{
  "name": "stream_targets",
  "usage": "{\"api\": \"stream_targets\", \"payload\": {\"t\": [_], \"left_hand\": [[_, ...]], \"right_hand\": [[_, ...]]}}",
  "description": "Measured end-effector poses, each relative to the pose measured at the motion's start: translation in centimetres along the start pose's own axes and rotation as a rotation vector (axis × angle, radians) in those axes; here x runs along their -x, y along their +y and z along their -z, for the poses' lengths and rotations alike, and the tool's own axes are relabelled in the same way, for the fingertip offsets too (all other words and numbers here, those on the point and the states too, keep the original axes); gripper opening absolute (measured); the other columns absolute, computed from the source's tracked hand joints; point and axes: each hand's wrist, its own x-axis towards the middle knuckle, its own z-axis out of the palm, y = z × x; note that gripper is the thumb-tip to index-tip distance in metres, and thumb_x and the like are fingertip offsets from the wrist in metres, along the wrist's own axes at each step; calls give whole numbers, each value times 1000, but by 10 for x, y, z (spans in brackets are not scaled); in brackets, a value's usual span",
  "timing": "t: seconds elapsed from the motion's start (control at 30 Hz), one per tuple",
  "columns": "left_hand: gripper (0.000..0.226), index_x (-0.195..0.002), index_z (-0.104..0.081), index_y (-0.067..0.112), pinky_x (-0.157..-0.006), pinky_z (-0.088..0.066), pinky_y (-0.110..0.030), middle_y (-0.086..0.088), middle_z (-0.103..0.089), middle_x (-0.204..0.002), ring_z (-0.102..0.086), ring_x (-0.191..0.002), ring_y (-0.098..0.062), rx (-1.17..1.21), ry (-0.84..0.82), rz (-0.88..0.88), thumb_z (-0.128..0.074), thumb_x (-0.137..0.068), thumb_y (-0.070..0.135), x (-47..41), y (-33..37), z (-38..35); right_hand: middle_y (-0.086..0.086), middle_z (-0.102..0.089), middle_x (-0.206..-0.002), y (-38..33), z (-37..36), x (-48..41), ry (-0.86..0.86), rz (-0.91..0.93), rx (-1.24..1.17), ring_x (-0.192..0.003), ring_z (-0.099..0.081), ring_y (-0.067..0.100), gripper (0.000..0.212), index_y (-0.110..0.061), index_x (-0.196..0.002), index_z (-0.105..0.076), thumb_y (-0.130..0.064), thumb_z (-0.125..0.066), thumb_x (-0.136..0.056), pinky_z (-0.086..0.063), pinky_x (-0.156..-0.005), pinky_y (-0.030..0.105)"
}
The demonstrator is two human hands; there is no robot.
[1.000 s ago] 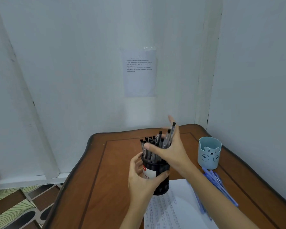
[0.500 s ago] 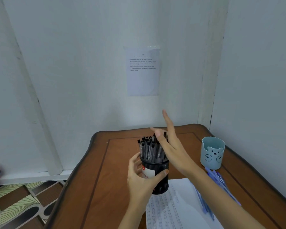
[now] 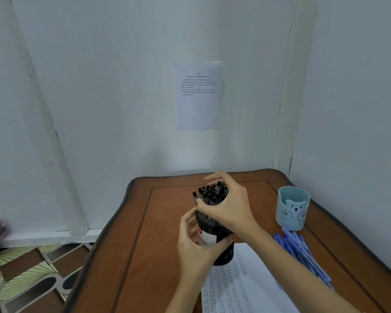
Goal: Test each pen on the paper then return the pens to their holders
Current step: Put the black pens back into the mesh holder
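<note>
At the centre of a wooden table (image 3: 167, 233), a person's left hand (image 3: 196, 242) wraps round the side of an upright black pen holder (image 3: 225, 253). The right hand (image 3: 231, 210) curls its fingers over the black pens (image 3: 209, 193) bunched inside, gripping their tops. A pale blue bear-face cup (image 3: 292, 210) stands at 3 o'clock from the holder. Blue pens (image 3: 303, 254) lie loose at 4 o'clock, beside a written-on sheet of paper (image 3: 242, 288) at 5 o'clock. A printed notice (image 3: 199, 98) hangs on the wall at 12 o'clock.
</note>
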Motion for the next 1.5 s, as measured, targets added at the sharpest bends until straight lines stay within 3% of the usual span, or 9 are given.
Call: {"api": "stream_targets", "payload": {"t": [0.1,0.23,0.47,0.7,0.93,1.1,1.27,1.4,1.5], "left_hand": [[85,-117,-49,47,-79,-47,-12,30,-56,-114,-52,-108,11,10,4,6,-95,-50,21,-11,6,3],[82,-113,-48,49,-79,-47,-11,26,-54,-118,-51,-109,7,15,45,13,-95,-51,22,-21,8,11],[83,-117,-51,41,-86,-50,-20,24,-58,-116,-54,-108,6,-36,41,-18,-95,-50,24,-22,7,15],[82,-111,-46,52,-83,-47,-15,28,-54,-116,-51,-111,4,-53,39,-4,-95,-50,26,-20,4,16],[83,-115,-47,49,-84,-50,-19,24,-55,-119,-52,-109,6,-43,28,26,-95,-51,25,-26,7,16],[85,-116,-43,44,-87,-49,-23,18,-54,-121,-54,-110,-4,-50,18,84,-95,-51,26,-45,0,15],[89,-122,-42,31,-81,-42,-13,15,-50,-121,-51,-113,-10,-100,5,175,-95,-51,20,-42,-30,18],[92,-124,-42,29,-95,-41,-25,17,-48,-122,-49,-116,-12,-118,-9,169,-95,-50,20,-38,-46,19],[93,-126,-41,29,-93,-41,-21,16,-48,-125,-49,-117,-10,-111,-6,157,-95,-51,21,-37,-52,19]], "right_hand": [[-20,-64,-107,-7,3,-9,40,57,-50,-105,-57,-6,39,-35,-105,-64,-31,-82,-71,-48,-94,27],[-17,-30,-148,-11,10,-18,-138,1,11,-138,-27,5,77,-47,-137,-41,-60,-74,-69,-27,-111,34],[-17,-41,-144,-4,-2,-9,-239,133,218,-134,-34,2,60,-36,-133,-53,-60,-66,-80,-35,-111,37],[-20,-36,-143,-15,0,-8,-149,-89,-79,-130,-32,-1,96,-44,-140,-36,-56,-83,-58,-30,-102,23],[-13,-66,-92,-18,-10,-27,-76,-99,40,-87,-60,1,29,-27,-91,-67,-30,-83,-66,-52,-83,25],[-5,-41,-137,-21,-2,-38,-321,-157,2,-127,-38,9,76,-39,-137,-44,-57,-76,-70,-35,-107,34],[-6,-47,-137,0,13,-30,-194,-323,-277,-119,-44,5,44,-27,-136,-49,-47,-47,-97,-35,-84,14],[-7,-58,-127,46,24,1,-270,-305,-38,-109,-49,1,30,-19,-125,-58,-29,-47,-100,-35,-80,8],[-7,-61,-123,82,28,35,-393,-257,304,-113,-54,6,27,-19,-121,-61,-22,-55,-95,-41,-97,20]]}}
